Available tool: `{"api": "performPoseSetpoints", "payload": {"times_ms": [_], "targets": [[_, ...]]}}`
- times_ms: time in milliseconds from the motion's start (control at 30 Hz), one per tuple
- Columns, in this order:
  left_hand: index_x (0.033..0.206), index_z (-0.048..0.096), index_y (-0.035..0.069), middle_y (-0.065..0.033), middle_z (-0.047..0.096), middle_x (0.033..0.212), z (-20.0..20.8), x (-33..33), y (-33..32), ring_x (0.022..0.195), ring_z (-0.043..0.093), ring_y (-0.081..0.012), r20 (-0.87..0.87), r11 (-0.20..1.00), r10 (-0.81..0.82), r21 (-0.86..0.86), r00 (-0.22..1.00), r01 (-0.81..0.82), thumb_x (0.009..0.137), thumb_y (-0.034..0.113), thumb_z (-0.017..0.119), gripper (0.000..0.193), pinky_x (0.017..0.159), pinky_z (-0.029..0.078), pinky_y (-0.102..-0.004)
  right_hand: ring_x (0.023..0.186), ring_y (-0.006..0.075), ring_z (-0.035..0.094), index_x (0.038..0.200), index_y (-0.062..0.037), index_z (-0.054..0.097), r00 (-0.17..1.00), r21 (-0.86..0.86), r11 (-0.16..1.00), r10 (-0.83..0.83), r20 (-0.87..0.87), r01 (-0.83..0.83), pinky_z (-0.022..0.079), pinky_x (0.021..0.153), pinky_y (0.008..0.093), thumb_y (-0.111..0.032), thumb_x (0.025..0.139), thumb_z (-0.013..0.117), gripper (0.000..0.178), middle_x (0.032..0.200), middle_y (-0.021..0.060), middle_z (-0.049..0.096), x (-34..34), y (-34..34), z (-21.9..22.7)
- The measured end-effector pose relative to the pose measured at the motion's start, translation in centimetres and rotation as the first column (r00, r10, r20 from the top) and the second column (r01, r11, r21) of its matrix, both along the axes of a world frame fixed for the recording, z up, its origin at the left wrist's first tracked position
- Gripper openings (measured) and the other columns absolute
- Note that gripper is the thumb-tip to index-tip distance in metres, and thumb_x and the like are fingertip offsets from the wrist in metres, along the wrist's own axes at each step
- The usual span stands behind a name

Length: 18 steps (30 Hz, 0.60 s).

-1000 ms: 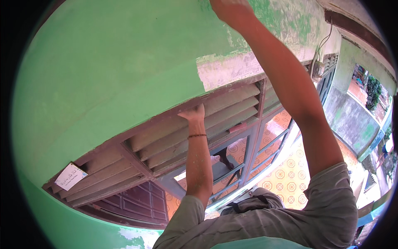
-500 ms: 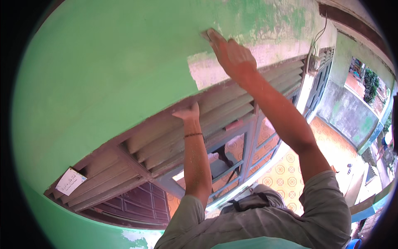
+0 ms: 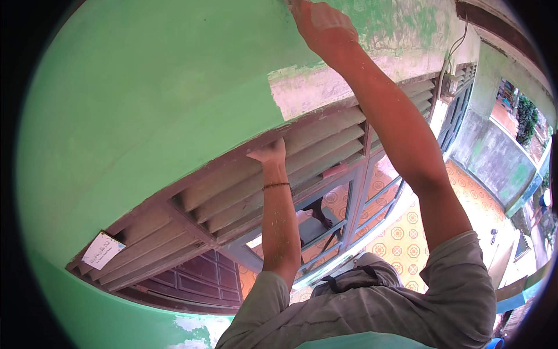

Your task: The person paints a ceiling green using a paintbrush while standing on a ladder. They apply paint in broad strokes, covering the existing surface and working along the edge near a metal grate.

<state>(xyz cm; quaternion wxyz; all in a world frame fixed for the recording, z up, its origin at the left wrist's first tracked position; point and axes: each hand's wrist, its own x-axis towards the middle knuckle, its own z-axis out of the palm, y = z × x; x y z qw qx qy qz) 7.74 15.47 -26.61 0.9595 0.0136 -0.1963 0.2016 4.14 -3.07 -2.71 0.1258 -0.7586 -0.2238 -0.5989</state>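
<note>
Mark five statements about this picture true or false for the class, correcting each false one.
1. The bare left hand is at the brown wooden louvred vent. True.
2. The bare right hand is lower in the picture than the left. False: the right hand is higher, in front of the green painted wall.
3. A thin dark bracelet circles the left wrist. True.
4. The white rectangular card is near the vent's right end. False: the card is near its left end.
5. Orange patterned floor tiles are visible. True.
</note>
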Motion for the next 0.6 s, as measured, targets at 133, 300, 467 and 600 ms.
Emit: {"api": "performPoseSetpoints", "payload": {"times_ms": [133,300,467,600], "targets": [[0.149,0.049,0.008,-0.0084,0.046,0.155,-0.2,-0.1,0.8,0.143,0.042,-0.0278,0.003,0.999,0.037,-0.001,0.999,-0.037,0.101,0.047,0.041,0.062,0.123,0.026,-0.0458,0.080,0.0423,0.069,0.141,-0.0164,0.050,0.970,0.029,0.999,0.046,-0.239,-0.040,0.056,0.071,0.0527,-0.029,0.107,0.045,0.037,0.088,0.0226,0.070,-3.3,1.1,-1.9],[0.148,0.050,0.008,-0.0093,0.049,0.153,-0.5,0.2,0.6,0.139,0.045,-0.0282,0.050,1.000,0.004,0.004,0.999,-0.004,0.100,0.045,0.042,0.061,0.121,0.030,-0.0450,0.087,0.0378,0.072,0.139,-0.0023,0.054,0.999,-0.046,0.998,-0.050,0.000,0.050,0.059,0.075,0.0474,-0.014,0.104,0.042,0.038,0.096,0.0230,0.072,-0.1,1.2,2.1],[0.147,0.050,0.007,-0.0092,0.049,0.153,-0.1,0.0,0.9,0.139,0.046,-0.0275,0.049,1.000,0.012,-0.016,0.999,-0.011,0.100,0.044,0.040,0.061,0.120,0.031,-0.0433,0.094,0.0394,0.071,0.130,-0.0180,0.059,0.965,0.049,0.998,0.051,-0.256,-0.040,0.057,0.081,0.0516,-0.029,0.108,0.036,0.034,0.103,0.0175,0.073,-2.7,1.2,-0.7],[0.147,0.050,0.006,-0.0094,0.048,0.154,-1.2,1.3,1.0,0.139,0.046,-0.0270,0.017,0.999,0.001,-0.038,1.000,0.000,0.100,0.044,0.041,0.061,0.121,0.031,-0.0429,0.088,0.0386,0.072,0.139,-0.0021,0.053,0.990,-0.070,0.997,-0.053,-0.134,0.044,0.058,0.074,0.0494,-0.015,0.104,0.042,0.039,0.097,0.0241,0.072,-1.8,0.7,2.9]]}}
